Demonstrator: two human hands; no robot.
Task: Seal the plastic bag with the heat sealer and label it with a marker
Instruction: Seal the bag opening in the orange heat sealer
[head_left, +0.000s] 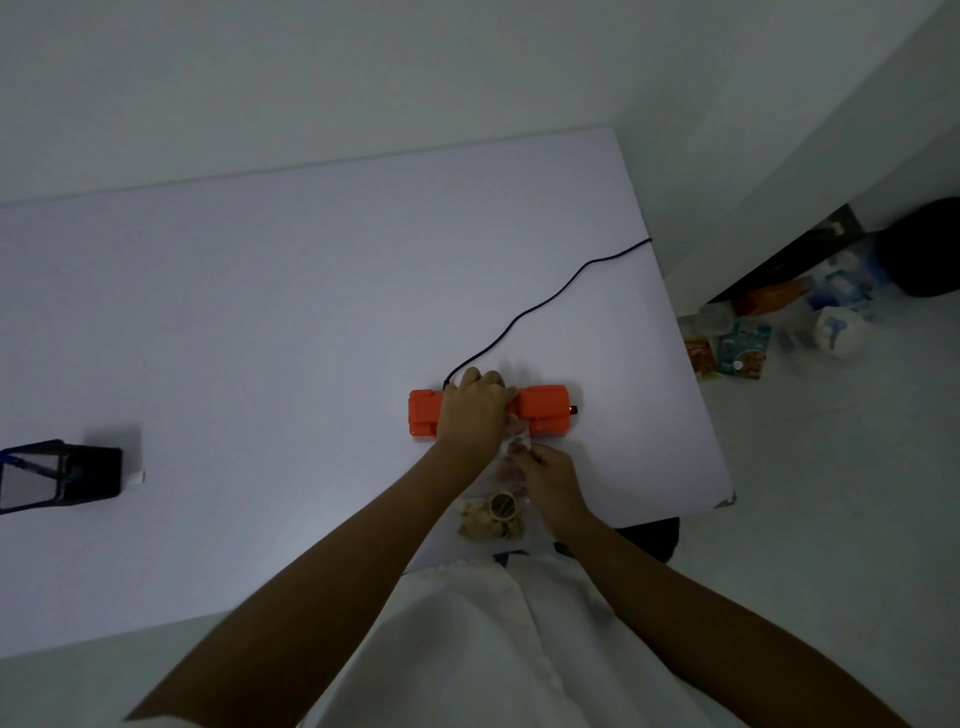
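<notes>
Your left hand (472, 410) bears down on the orange plastic heat sealer (545, 410), fingers bent over its far edge. Your right hand (550, 488) pinches the clear plastic bag (493, 519), which lies on the white table (260, 338) with its mouth fed under the bar. The film is probably thin, limp and slippery, so hold it taut near the neck.

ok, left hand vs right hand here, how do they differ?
The left hand lies palm down over the middle of the orange heat sealer, fingers bent over its far side. The right hand pinches the clear plastic bag just in front of the sealer. The left hand is farther from the body and the right hand nearer, beside the bag's contents. Shared: both are bare and work at the same spot near the right end of the table.
</notes>
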